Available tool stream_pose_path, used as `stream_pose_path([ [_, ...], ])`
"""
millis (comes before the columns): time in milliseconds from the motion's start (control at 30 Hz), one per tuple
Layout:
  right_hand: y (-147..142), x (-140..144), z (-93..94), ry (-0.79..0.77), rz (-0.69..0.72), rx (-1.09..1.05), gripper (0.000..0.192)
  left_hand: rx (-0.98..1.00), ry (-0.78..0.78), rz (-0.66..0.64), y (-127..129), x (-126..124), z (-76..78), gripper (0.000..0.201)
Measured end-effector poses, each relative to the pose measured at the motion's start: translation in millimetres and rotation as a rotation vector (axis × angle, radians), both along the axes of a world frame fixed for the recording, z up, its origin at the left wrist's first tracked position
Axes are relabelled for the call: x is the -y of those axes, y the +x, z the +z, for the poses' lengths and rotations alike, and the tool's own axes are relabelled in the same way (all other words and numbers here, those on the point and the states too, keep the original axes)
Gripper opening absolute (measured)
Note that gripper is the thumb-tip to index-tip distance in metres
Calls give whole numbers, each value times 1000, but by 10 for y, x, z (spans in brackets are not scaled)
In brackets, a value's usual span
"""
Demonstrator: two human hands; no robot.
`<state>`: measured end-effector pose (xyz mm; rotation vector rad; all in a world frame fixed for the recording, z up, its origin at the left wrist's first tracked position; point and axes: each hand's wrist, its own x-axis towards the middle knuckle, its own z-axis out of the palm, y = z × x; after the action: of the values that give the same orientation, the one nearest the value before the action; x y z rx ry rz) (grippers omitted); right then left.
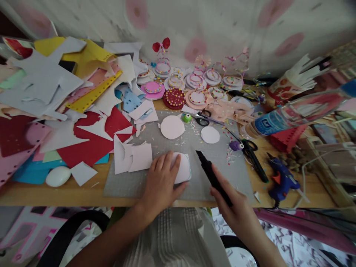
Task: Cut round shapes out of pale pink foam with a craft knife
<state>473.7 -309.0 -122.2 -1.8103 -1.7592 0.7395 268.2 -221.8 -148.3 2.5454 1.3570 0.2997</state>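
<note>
"White card (183, 169): where does it lie?"

"On the gray mat (233, 167), under the left hand (162, 176), palm down, thumb spread from the fingers."

"And the right hand (238, 204)?"

"Wrapped around a black tool (211, 174), its tip near the card but apart."

"Farther out?"

"Two white discs (172, 127), then decorated paper circles (174, 98)."

Black cutter (211, 174), white card (183, 168)

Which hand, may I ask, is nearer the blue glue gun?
Right. The right hand is left of the glue gun; the left hand is farther left, on paper.
</note>
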Motion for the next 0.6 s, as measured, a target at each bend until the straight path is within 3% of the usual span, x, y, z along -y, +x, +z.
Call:
stream_pose_path([
  [133, 43, -123, 50, -82, 160, 102, 55, -1, 9, -13, 34, -19, -67, 78],
  [300, 86, -262, 106, -131, 208, 189, 55, -19, 29, -81, 37, -37, -160, 77],
  [600, 138, -406, 158, -173, 285, 233, 55, -18, -6, -104, 17, -37, -135, 74],
])
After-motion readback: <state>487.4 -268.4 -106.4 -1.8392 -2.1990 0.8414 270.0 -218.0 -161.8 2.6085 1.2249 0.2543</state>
